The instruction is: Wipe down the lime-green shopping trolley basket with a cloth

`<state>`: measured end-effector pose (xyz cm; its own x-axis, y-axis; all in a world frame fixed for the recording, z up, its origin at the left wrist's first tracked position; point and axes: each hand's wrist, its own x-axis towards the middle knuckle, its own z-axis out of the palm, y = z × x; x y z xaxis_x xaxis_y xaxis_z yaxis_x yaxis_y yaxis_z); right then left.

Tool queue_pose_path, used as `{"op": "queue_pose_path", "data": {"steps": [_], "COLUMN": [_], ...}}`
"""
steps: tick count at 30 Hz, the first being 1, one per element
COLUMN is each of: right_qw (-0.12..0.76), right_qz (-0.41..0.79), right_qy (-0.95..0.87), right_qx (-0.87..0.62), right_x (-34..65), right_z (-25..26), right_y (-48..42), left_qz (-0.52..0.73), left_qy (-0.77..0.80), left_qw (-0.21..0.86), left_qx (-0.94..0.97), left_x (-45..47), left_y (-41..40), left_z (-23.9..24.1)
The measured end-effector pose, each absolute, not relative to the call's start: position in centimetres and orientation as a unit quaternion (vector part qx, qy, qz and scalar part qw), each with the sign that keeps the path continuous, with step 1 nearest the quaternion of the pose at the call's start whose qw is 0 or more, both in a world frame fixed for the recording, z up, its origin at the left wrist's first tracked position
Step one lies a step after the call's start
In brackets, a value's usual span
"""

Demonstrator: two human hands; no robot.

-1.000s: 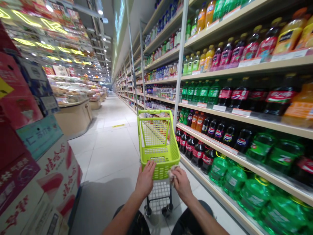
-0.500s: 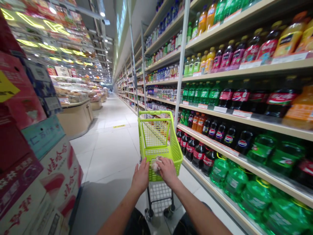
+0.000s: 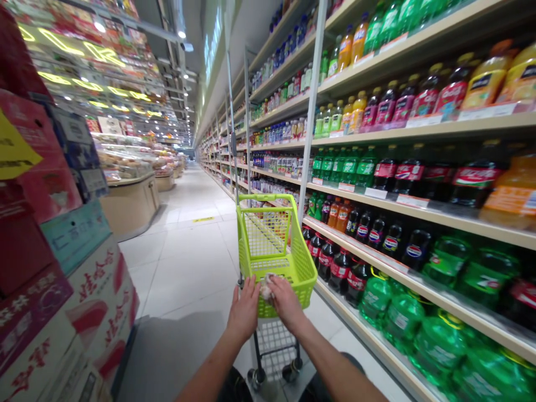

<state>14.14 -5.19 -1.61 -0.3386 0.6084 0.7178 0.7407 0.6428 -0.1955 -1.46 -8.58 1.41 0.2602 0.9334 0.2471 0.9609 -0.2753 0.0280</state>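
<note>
A bright green shopping cart [image 3: 310, 286] stands in front of me, its mesh basket at the top and a wire rack lower down. My right hand [image 3: 285, 298] is closed on a crumpled whitish wipe [image 3: 265, 289] at the near end of the basket. The wipe is partly hidden under the fingers. Beside it, my left hand [image 3: 245, 307] lies at the near left corner of the basket with its fingers stretched out, holding nothing. Whether the left palm touches the cart cannot be seen.
Shelves [image 3: 368, 195] of soda bottles line the right side, with big green bottles [image 3: 404, 310] on the bottom. Stacked drink cartons [image 3: 98, 290] stand close on the left. Past them is a rounded food counter [image 3: 129, 204]. A tiled aisle floor [image 3: 184, 251] runs ahead.
The cart and both hands sit slightly lower in view. The left hand has shifted a little right, closer to the wipe. My right hand still holds the wipe.
</note>
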Motion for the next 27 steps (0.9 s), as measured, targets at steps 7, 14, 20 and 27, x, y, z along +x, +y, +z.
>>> {"op": "queue_pose_path", "data": {"steps": [7, 14, 20, 27], "right_qw": [0.449, 0.471, 0.489, 0.354], "right_qz": [-0.121, 0.020, 0.146, 0.225], "right_qy": [-0.725, -0.779, -0.749, -0.787], "right_qx": [-0.509, -0.414, -0.423, -0.452], "right_x": [23.7, 15.1, 14.9, 11.5], "right_z": [-1.7, -2.0, 0.3, 4.0], "right_y": [-4.8, -7.0, -7.7, -4.2], "left_qz": [-0.121, -0.120, -0.148, -0.200], "left_qy": [-0.601, -0.562, -0.515, -0.458], "left_qw": [0.074, 0.080, 0.085, 0.093], "left_qx": [-0.786, -0.814, -0.840, -0.861], "left_x": [-1.2, -0.9, -1.6, -0.8], "left_y": [-8.2, -9.1, -10.9, -12.5], "left_z": [0.8, 0.1, 0.2, -2.0]}}
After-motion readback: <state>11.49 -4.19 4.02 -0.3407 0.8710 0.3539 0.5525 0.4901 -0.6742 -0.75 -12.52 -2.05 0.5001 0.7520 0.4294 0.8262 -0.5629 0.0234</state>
